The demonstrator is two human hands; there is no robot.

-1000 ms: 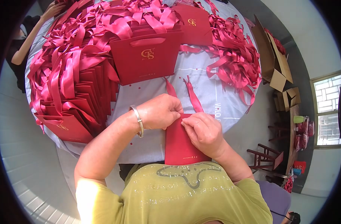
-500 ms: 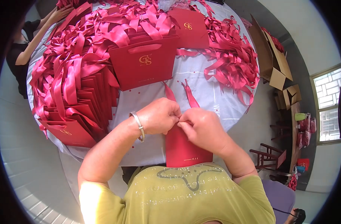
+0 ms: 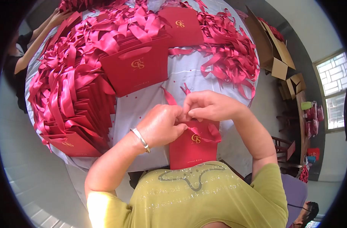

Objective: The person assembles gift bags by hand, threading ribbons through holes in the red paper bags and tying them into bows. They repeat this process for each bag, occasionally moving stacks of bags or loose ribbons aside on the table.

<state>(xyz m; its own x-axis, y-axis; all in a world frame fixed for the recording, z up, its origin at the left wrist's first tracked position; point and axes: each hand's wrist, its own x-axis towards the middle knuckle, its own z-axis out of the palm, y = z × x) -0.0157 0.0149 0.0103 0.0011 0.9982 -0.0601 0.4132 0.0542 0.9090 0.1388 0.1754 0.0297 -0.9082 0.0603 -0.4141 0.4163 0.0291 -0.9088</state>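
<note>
A red paper gift bag [image 3: 192,154] with a gold logo stands upright against my chest. A pink-red ribbon handle [image 3: 210,135] loops over its front. My left hand [image 3: 162,123], with a silver bangle on its wrist, is closed at the bag's top left edge, its thumb and fingers pinching the ribbon. My right hand [image 3: 207,106] is above the top edge, thumb and forefinger pinched together; what lies between them is hidden. Two more ribbon ends [image 3: 169,97] stick up beyond my hands.
Rows of finished-looking red bags [image 3: 82,110] with ribbons fill the table's left side. A large bag [image 3: 137,70] faces me, another bag [image 3: 181,28] lies behind, and loose ribbons [image 3: 234,57] heap at right. Another person's arm [image 3: 38,38] reaches in at far left. Cardboard boxes [image 3: 270,45] stand at right.
My right hand has lifted up and slightly away from my left. The ribbon loop and gold logo on the bag's front now show. The view has shifted slightly.
</note>
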